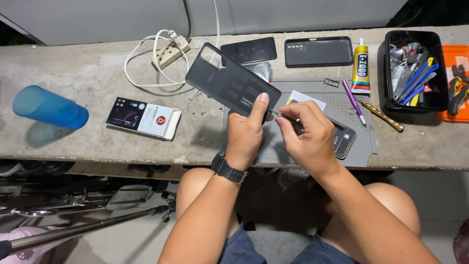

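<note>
My left hand (pixel 245 134) grips the lower end of a dark grey phone back cover (pixel 229 81), holding it tilted up over the bench with its inner side facing me. My right hand (pixel 307 136) pinches a thin metal tool (pixel 283 117) whose tip meets the cover's bottom edge beside my left thumb. Under my right hand an opened phone body (pixel 343 139) lies on a grey work mat (pixel 364 146). A black watch sits on my left wrist.
On the concrete bench: a blue cup (pixel 49 107) on its side, a small printed box (pixel 144 118), a power strip (pixel 170 52) with white cable, two dark phones (pixel 318 51), a glue tube (pixel 360 68), a purple pen (pixel 353 101), a black tool bin (pixel 415 71), an orange tray (pixel 459 83).
</note>
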